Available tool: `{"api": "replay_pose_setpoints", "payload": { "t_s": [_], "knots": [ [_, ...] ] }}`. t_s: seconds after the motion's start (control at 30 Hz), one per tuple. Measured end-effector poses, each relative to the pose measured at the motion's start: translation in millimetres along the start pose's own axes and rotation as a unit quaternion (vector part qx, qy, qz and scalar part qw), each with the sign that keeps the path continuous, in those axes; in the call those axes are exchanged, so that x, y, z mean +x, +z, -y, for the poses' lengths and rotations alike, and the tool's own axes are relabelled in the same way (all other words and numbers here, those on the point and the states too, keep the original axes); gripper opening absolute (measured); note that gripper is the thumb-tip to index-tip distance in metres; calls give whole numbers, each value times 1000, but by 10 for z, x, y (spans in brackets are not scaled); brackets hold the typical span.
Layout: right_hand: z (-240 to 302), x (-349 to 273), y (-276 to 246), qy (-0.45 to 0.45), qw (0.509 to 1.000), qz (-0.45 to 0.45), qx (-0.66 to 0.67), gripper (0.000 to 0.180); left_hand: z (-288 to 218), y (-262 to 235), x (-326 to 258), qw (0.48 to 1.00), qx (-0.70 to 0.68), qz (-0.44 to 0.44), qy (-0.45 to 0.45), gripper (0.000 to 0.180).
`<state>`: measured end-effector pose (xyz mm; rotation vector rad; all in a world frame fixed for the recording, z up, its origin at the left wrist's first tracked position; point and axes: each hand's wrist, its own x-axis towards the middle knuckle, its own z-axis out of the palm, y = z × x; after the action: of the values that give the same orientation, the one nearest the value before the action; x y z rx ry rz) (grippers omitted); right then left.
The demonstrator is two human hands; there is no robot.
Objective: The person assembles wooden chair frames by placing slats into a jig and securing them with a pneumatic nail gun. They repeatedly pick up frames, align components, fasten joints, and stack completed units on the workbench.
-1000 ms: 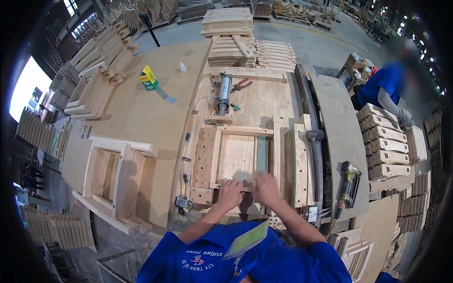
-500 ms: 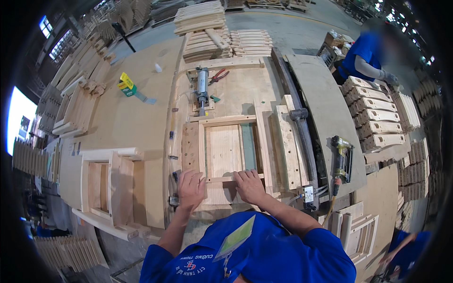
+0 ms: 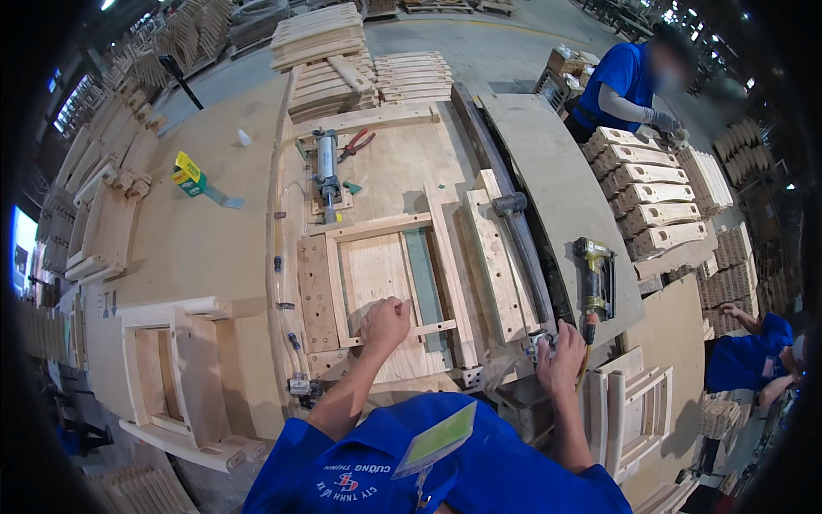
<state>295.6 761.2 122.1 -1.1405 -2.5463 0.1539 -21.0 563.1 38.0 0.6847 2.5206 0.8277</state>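
A rectangular wooden frame [image 3: 377, 228] lies in a jig on the bench, with a pale panel [image 3: 368, 270] and a green strip [image 3: 421, 265] inside its outline. My left hand [image 3: 385, 327] is over the frame's near rail [image 3: 435, 328], its fingers curled closed just beyond it. What those fingers hold, if anything, is hidden. At the bench's near right edge, my right hand [image 3: 561, 360] has its fingers bent around a small air valve [image 3: 538, 344], which they partly cover. An air cylinder [image 3: 326, 167] points toward the frame's far side.
Red-handled pliers [image 3: 355, 146] lie beside the cylinder. A hammer [image 3: 524, 244] rests along the jig's right side, and a nail gun [image 3: 595, 278] lies farther right. An assembled wooden frame [image 3: 175, 368] stands at left. A co-worker [image 3: 629, 90] handles stacked wooden slats [image 3: 655, 193] at far right.
Both hands have left the frame's near rail ends. My left hand has moved right and curled closed; my right hand has gone right to the valve. The view has shifted to the right.
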Motion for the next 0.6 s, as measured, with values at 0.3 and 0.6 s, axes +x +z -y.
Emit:
{"api": "replay_pose_setpoints", "payload": {
  "t_s": [0.3, 0.6],
  "knots": [
    [275, 581, 208, -74, 994, 70, 39, 60, -42, -54, 4, 997, 25, 42, -68, 33],
    [789, 1494, 1223, 60, 991, 86, 78, 50, -135, -143, -16, 996, 43, 33, -66, 30]
  ]
}}
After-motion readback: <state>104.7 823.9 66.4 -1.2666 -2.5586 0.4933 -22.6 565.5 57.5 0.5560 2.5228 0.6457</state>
